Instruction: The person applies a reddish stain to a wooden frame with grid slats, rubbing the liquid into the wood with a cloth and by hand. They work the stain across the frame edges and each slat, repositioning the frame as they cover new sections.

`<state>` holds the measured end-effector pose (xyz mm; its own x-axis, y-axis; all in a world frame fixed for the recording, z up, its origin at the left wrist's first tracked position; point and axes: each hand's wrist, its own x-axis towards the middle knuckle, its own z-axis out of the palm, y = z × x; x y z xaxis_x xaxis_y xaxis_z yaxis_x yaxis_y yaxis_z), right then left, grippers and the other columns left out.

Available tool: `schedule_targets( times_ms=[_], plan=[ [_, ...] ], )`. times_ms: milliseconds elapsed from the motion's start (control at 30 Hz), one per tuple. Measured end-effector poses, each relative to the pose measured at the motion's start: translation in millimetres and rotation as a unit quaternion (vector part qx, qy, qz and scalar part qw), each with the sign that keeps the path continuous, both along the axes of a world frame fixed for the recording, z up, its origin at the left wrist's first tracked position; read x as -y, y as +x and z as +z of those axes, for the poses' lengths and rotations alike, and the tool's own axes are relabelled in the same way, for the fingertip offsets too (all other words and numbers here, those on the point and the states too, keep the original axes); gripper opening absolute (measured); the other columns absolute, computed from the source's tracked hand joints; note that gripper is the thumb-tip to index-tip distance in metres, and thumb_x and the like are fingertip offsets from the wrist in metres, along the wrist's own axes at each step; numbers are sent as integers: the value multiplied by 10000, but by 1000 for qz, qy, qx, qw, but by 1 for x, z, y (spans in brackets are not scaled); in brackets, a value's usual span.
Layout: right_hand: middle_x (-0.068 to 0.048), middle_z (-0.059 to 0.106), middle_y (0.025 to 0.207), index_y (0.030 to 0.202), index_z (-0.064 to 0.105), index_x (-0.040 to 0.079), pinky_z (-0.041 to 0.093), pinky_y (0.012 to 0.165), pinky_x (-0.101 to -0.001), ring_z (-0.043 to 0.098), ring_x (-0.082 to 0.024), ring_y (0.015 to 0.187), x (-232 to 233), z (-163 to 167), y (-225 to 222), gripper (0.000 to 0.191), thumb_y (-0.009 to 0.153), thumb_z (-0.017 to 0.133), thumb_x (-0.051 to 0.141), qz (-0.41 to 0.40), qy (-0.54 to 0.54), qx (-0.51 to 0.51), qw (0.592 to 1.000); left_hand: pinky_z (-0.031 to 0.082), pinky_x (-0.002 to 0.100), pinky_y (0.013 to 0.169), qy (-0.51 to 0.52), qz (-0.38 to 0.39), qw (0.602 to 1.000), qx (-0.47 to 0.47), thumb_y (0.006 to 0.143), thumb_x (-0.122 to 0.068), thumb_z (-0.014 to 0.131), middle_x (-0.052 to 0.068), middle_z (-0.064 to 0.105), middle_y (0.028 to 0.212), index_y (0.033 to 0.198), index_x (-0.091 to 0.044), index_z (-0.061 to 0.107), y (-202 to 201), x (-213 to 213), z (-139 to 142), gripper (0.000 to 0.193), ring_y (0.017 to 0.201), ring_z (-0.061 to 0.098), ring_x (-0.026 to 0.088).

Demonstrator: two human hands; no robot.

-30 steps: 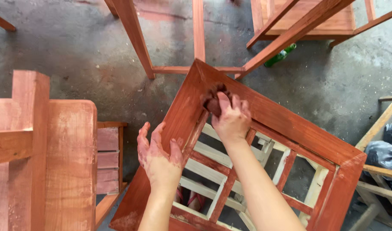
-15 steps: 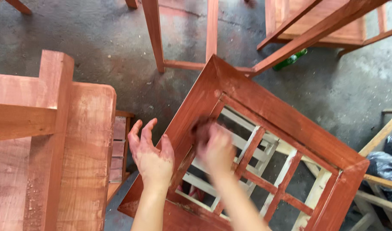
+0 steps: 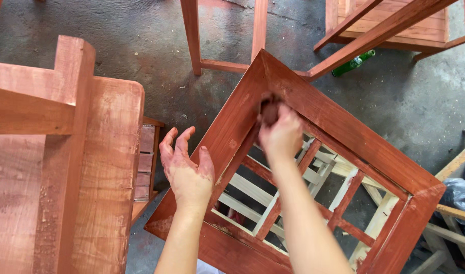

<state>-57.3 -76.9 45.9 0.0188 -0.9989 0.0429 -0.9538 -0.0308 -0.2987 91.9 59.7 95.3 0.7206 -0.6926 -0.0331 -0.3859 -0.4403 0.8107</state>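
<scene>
Grey concrete floor [image 3: 80, 25], stained furniture all round. Square wooden frame [image 3: 344, 132] tilted on edge centre-right, outer rails already red-brown. Right hand [image 3: 280, 137] closed on dark stain rag [image 3: 269, 109], pressed to inner edge near top corner. Left hand [image 3: 187, 170] open, stain-smeared, fingers spread, palm braced on frame's left rail. Inner slats [image 3: 253, 190] partly pale, bare wood showing; prob. well along, slats and inner edges left. Green bottle [image 3: 353, 63] on floor beyond.

Both forearms are bare and sleeveless, the left hand [image 3: 188, 175] smeared with reddish-brown stain.
</scene>
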Motion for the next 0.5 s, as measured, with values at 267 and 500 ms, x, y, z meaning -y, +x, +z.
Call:
schedule_targets(
  times_ms=[267, 500],
  plan=[
    [-112, 687, 1093, 1129, 692, 129, 545, 845, -511, 637, -374, 1031, -201, 18, 22, 486, 650, 749, 72, 228, 149, 79, 959, 351, 495, 1152, -24, 11, 1000, 17, 864, -94, 682, 216, 482, 1439, 1281, -86, 653, 7, -2, 10, 418, 1365, 454, 404],
    [-90, 725, 987, 938, 727, 176, 579, 800, -483, 695, -345, 963, -95, 18, -3, 242, 701, 753, 132, 152, 163, 90, 971, 348, 488, 1156, -24, 8, 1000, 18, 883, -89, 678, 207, 463, 1471, 1295, -85, 650, 4, -9, 10, 413, 1379, 446, 395]
  ],
)
